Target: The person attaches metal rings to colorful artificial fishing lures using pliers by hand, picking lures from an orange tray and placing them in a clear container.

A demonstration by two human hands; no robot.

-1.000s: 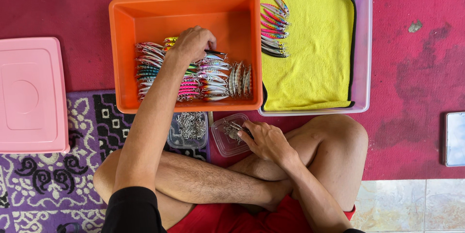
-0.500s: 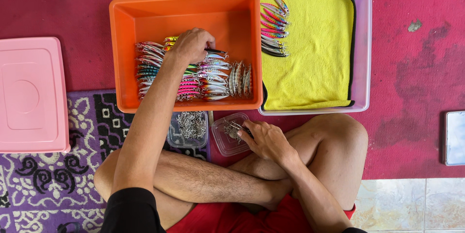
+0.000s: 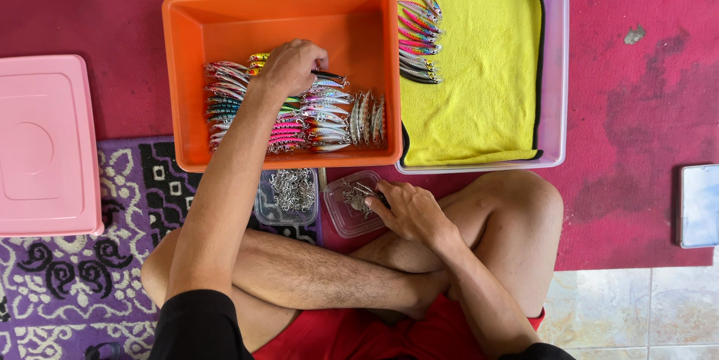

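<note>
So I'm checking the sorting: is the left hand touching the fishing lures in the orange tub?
Touching. The head view shows the left hand lying directly on the rows of fishing lures inside the orange tub, fingers curled onto them, with no gap.

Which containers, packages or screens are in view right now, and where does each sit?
Orange tub: centre, rectangular, holding colourful fishing lures; left hand in it.
Clear bin: upper right, lined with yellow towel.
Pink lid: far left, rectangular.
Two small clear tubs: below the orange tub; right hand at one.
Flat screen-like slab: right edge, pale.
</note>
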